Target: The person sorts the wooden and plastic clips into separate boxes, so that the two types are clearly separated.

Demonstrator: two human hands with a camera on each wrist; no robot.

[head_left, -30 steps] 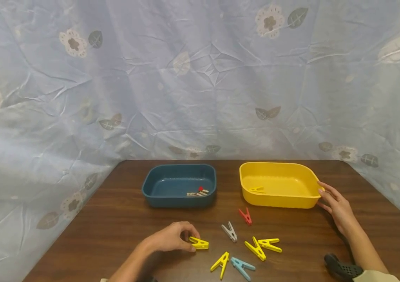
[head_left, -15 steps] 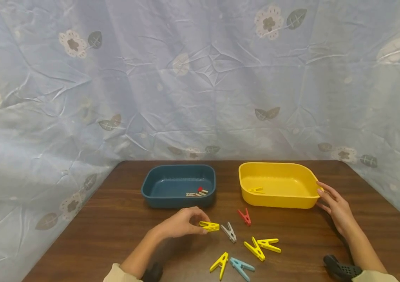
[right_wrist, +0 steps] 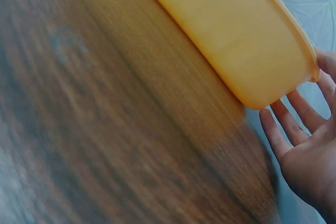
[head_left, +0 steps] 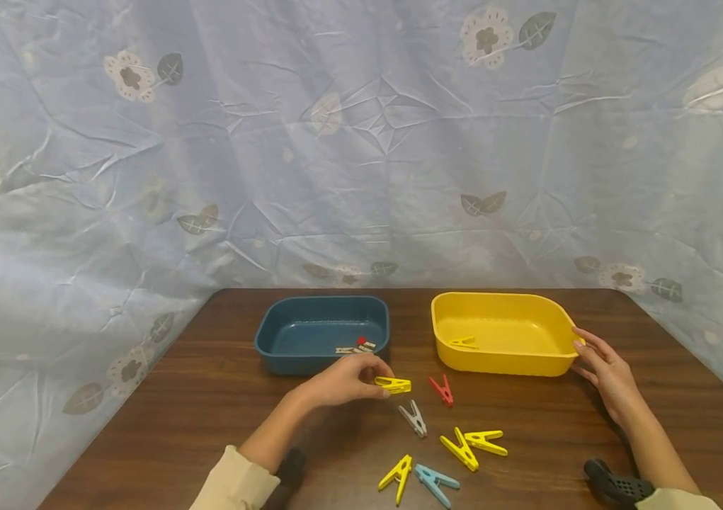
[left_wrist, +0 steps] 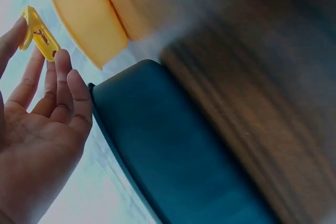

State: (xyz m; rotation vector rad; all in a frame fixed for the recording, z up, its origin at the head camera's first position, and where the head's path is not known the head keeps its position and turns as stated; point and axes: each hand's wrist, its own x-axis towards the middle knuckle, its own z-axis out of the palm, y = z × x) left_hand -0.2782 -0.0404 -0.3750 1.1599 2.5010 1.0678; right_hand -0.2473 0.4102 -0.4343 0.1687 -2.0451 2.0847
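Note:
In the head view, my left hand [head_left: 351, 381] pinches a yellow clothespin [head_left: 394, 384] between thumb and fingers, in front of the blue basin [head_left: 323, 363]. The left wrist view shows this clothespin [left_wrist: 44, 40] at the fingertips, the other fingers loosely bent. My right hand [head_left: 612, 382] touches the right end of the yellow basin [head_left: 508, 363], fingers nearly straight and spread against its rim and outer wall. On the table lie a red clothespin [head_left: 442, 391], a grey clothespin [head_left: 413, 419], a light blue clothespin [head_left: 436, 483] and several yellow clothespins [head_left: 461, 450].
The dark wooden table [head_left: 176, 425] backs onto a patterned curtain [head_left: 361, 177]. Small wooden clothespins [head_left: 345, 350] and a red piece [head_left: 362, 341] lie inside the blue basin; a yellow clothespin [head_left: 463, 343] lies inside the yellow one. A black strap [head_left: 616, 485] sits by the right wrist.
My left hand has lifted the yellow clothespin and moved it forward and to the right, past the grey clothespin's level. The right hand stays at the yellow basin.

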